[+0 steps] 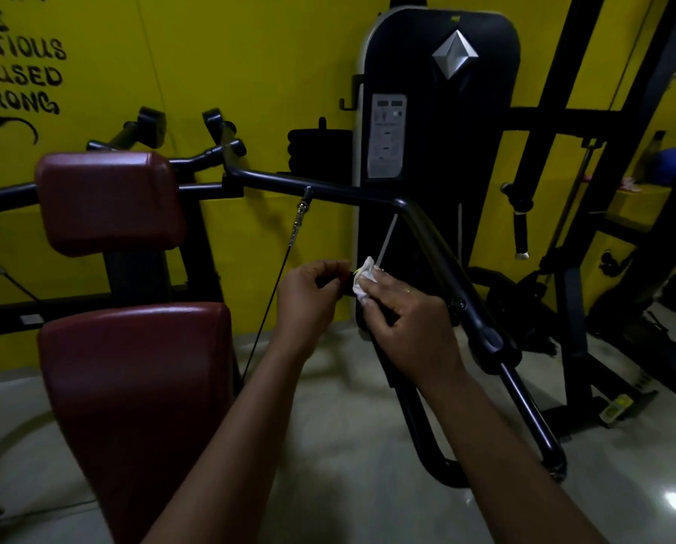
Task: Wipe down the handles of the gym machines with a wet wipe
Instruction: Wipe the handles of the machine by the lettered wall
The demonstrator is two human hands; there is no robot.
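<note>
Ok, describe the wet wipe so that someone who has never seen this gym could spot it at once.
Start at the tall black weight tower against the yellow wall, then drop to its lower left edge, where two hands meet. The wet wipe is the small crumpled white wad pinched in the fingers of the right hand. Nothing else there is white and soft.

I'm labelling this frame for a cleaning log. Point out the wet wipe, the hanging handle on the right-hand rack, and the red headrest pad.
wet wipe [362, 279], head view, middle of the crumpled white wad.
hanging handle [521, 235], head view, its dark grip.
red headrest pad [107, 202], head view, front face.
</note>
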